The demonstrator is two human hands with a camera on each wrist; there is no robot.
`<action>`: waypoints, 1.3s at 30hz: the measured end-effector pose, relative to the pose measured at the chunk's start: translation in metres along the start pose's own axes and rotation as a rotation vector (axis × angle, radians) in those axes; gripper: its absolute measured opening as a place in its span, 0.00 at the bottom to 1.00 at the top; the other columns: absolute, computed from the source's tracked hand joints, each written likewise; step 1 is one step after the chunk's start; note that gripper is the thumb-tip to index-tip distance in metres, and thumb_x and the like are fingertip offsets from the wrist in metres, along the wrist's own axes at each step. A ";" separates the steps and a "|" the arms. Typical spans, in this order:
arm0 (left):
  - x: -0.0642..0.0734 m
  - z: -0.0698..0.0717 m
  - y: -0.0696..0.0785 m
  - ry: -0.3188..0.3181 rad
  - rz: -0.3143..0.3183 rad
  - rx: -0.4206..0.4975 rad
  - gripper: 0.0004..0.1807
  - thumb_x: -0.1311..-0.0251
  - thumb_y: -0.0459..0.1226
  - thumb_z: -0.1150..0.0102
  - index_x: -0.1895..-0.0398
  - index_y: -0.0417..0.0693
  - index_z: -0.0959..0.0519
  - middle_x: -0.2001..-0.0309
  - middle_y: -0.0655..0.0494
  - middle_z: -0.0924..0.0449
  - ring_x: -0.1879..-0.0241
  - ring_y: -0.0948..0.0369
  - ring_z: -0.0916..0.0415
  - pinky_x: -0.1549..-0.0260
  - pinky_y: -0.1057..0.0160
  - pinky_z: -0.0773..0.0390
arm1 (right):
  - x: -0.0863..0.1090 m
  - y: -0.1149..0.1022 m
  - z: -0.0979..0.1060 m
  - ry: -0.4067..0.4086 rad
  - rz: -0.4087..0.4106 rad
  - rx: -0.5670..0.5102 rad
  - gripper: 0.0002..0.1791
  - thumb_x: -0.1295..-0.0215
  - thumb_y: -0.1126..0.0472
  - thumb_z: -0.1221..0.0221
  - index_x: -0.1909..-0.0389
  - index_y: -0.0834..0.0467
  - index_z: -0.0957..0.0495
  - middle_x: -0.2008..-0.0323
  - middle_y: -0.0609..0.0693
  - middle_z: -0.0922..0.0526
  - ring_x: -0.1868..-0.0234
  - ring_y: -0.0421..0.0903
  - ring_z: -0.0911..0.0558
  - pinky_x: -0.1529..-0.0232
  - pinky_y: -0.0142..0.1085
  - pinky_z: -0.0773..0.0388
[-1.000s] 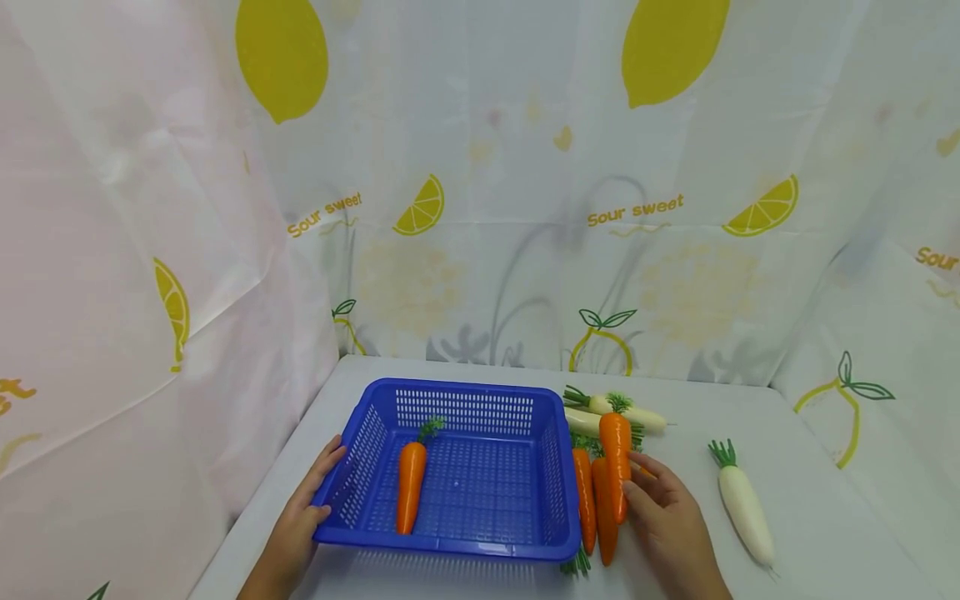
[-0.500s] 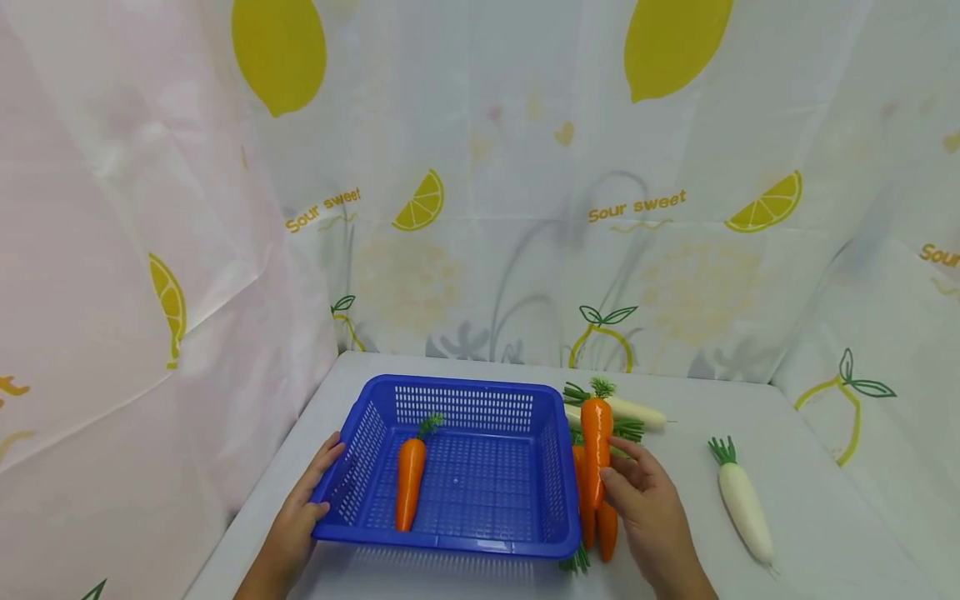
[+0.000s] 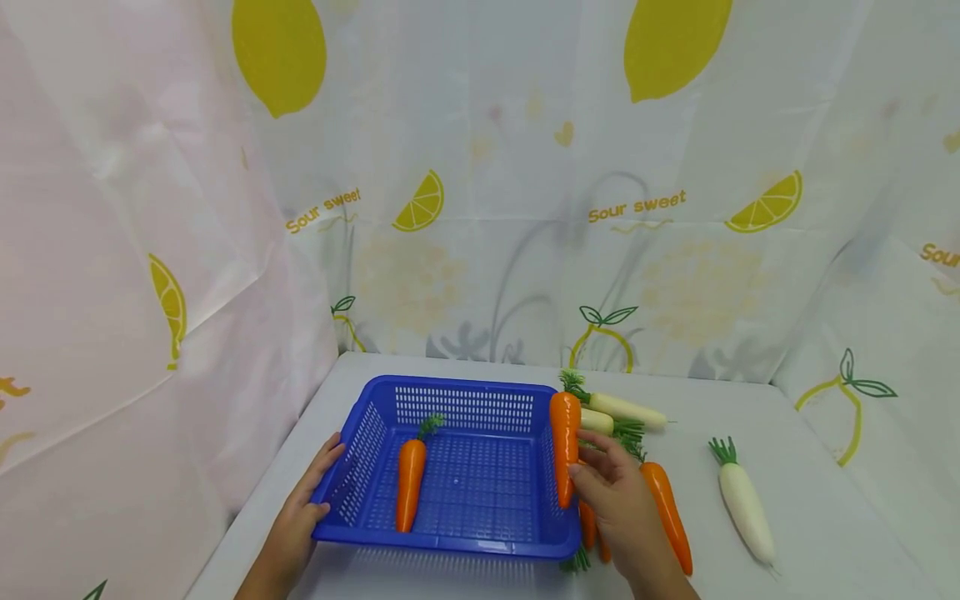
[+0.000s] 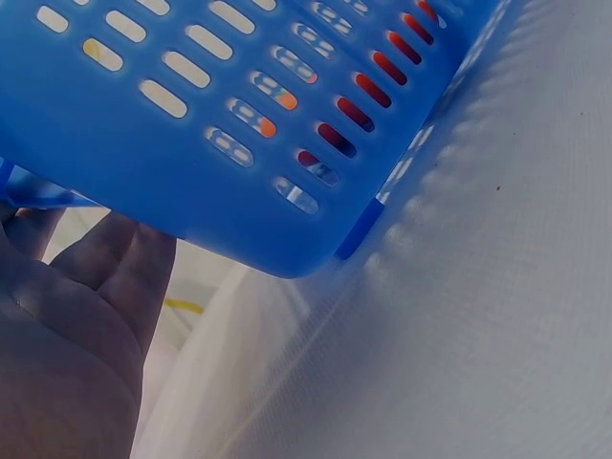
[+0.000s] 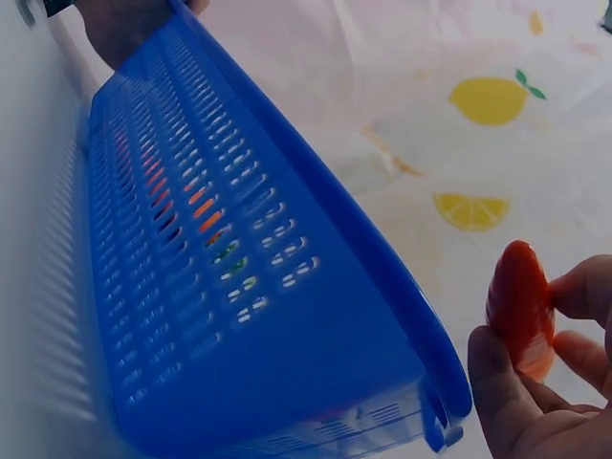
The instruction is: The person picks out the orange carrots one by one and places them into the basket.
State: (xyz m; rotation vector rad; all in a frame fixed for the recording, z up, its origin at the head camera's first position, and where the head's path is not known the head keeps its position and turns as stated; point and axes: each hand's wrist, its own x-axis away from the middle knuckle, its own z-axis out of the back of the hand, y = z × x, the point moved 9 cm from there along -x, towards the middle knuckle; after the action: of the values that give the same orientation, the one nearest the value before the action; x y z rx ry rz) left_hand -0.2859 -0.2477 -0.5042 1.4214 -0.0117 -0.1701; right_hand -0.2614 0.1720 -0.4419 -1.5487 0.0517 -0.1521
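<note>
My right hand (image 3: pixel 618 500) pinches an orange carrot (image 3: pixel 566 450) with a green top between thumb and fingers, over the right rim of a blue plastic basket (image 3: pixel 450 546). In the right wrist view the held carrot (image 5: pixel 519 306) shows end-on beyond the basket's rim. Another carrot (image 3: pixel 410 487) lies inside on the left. My left hand (image 3: pixel 296 517) holds the basket's left rim; in the left wrist view its fingers (image 4: pixel 139 277) reach up to the rim. Partly hidden carrots (image 3: pixel 588 521) lie between basket and right hand.
A carrot (image 3: pixel 667 517) lies just right of my right forearm. White radishes lie behind it, one in full view (image 3: pixel 628 411) and one partly covered (image 3: pixel 597 421). A third radish (image 3: pixel 745 512) lies alone at the right. Lemon-print cloth (image 3: pixel 480 183) hangs around the white table (image 3: pixel 825 533).
The right hand has carried its carrot leftward from above the other carrots to the basket's right rim. A carrot at right, earlier hidden by the hand, now shows. The left hand stays put.
</note>
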 end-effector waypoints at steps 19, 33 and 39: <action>0.002 -0.001 0.001 -0.014 0.005 0.029 0.49 0.46 0.19 0.65 0.16 0.54 0.44 0.13 0.62 0.64 0.16 0.46 0.76 0.21 0.40 0.70 | -0.005 -0.008 -0.036 -0.102 0.044 0.007 0.25 0.28 0.68 0.40 0.32 0.53 0.27 0.35 0.63 0.21 0.41 0.55 0.15 0.47 0.46 0.13; 0.002 0.000 0.001 -0.006 0.012 0.017 0.49 0.46 0.20 0.65 0.16 0.54 0.44 0.13 0.63 0.64 0.15 0.46 0.74 0.21 0.62 0.57 | -0.008 -0.019 -0.069 -0.199 0.074 -0.024 0.26 0.28 0.65 0.39 0.30 0.58 0.29 0.36 0.64 0.21 0.44 0.54 0.14 0.47 0.45 0.13; 0.001 -0.001 0.000 -0.013 0.018 0.029 0.49 0.46 0.20 0.64 0.16 0.54 0.44 0.13 0.63 0.64 0.16 0.45 0.75 0.22 0.35 0.62 | -0.010 -0.021 -0.078 -0.221 0.093 -0.033 0.26 0.28 0.65 0.38 0.32 0.58 0.29 0.35 0.63 0.22 0.45 0.52 0.16 0.46 0.44 0.14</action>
State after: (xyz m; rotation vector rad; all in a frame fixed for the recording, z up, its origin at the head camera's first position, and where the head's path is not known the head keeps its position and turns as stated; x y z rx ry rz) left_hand -0.2852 -0.2463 -0.5046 1.4488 -0.0377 -0.1645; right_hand -0.2823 0.0959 -0.4231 -1.5843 -0.0489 0.0940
